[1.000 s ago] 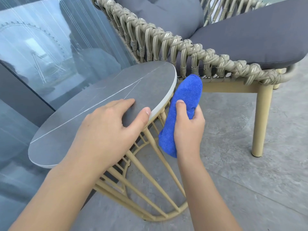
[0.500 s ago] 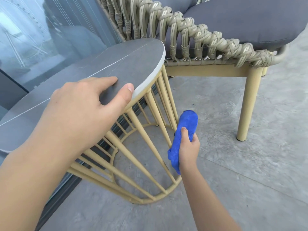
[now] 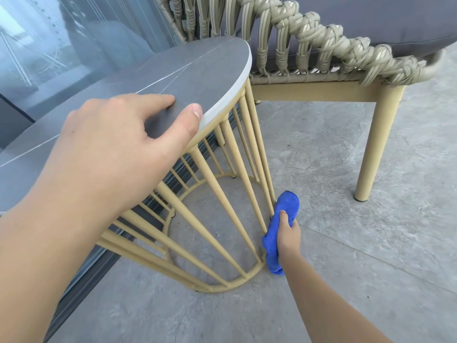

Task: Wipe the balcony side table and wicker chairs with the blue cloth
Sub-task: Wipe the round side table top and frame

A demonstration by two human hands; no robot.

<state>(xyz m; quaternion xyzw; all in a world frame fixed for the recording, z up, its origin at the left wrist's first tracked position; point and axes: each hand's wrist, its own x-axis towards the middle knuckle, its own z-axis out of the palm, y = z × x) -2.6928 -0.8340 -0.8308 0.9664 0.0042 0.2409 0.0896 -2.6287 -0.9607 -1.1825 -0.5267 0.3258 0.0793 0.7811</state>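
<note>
The round side table (image 3: 197, 70) has a grey stone top with a pale rim and a base of tan metal bars. My left hand (image 3: 123, 144) rests on the near edge of the top, fingers spread flat and thumb over the rim. My right hand (image 3: 286, 233) grips the blue cloth (image 3: 284, 211) low down, pressed against the lower part of the outer bars near the base ring. Behind the table stands a wicker chair (image 3: 309, 45) with woven tan rope, a grey cushion and tan legs.
A glass balcony railing (image 3: 61, 45) runs along the left, close behind the table. The floor (image 3: 358, 243) is grey stone tile. The chair's front leg (image 3: 371, 149) stands to the right of the cloth.
My right hand has carried the blue cloth down from the table's rim along the bars to near the base ring. My left hand has stayed on the tabletop.
</note>
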